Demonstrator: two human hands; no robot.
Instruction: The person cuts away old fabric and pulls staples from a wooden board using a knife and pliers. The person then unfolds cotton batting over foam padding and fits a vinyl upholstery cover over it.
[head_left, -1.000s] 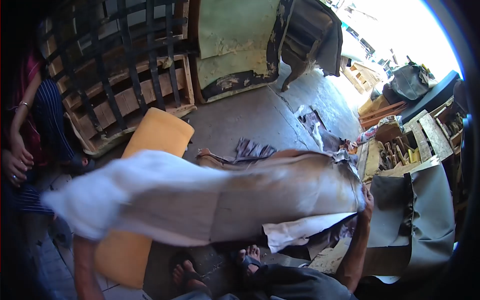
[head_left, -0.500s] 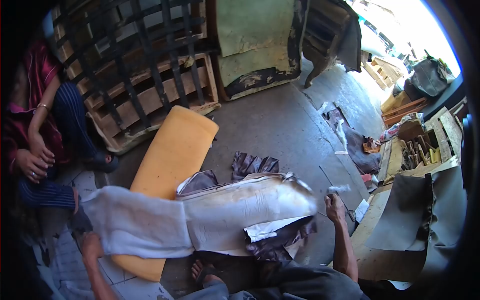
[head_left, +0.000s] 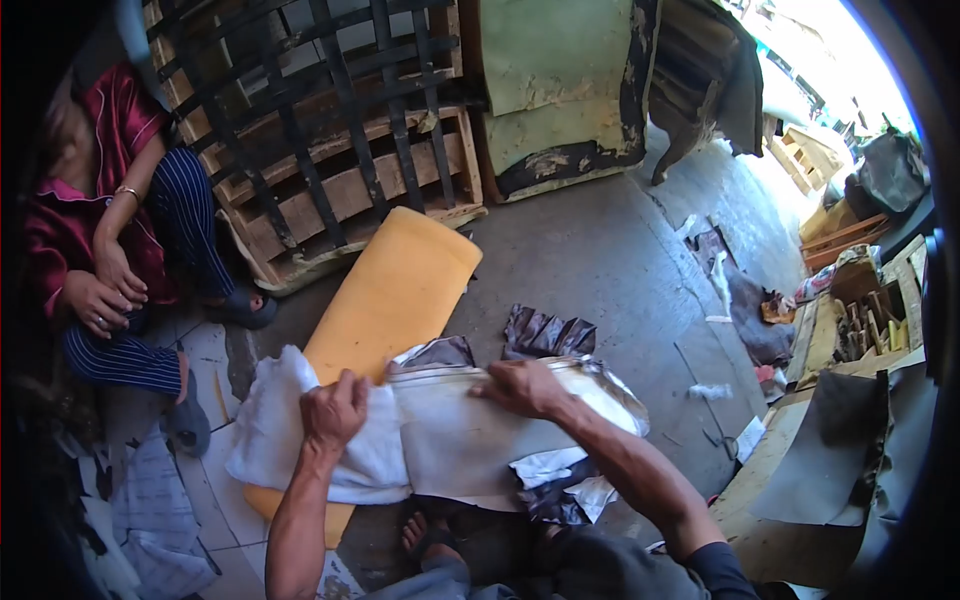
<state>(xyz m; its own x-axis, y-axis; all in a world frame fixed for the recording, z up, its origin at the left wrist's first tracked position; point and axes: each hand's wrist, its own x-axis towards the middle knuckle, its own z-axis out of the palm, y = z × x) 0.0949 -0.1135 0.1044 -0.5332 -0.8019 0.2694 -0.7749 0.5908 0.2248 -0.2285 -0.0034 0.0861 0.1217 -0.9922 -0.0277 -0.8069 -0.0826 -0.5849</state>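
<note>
"Where's the padding [head_left: 372,468]?"

"Across the foam [head_left: 395,285] on the floor [head_left: 570,255]; the left hand [head_left: 336,412]'s grip clenches it, the right hand [head_left: 528,388]'s pinches the cover [head_left: 455,440]'s edge."

"Even tension keeps both smooth."

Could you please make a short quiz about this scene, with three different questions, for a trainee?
1. Multiple choice: what lies partly under the white padding?
A) a bucket
B) the orange foam
C) a ladder

2. True or false: the worker's left hand touches the wooden frame.

3. Fill in the missing colour: the straps that cross the frame are ____.

Key: 1. B. 2. False, it is at the white padding. 3. Black.
</note>
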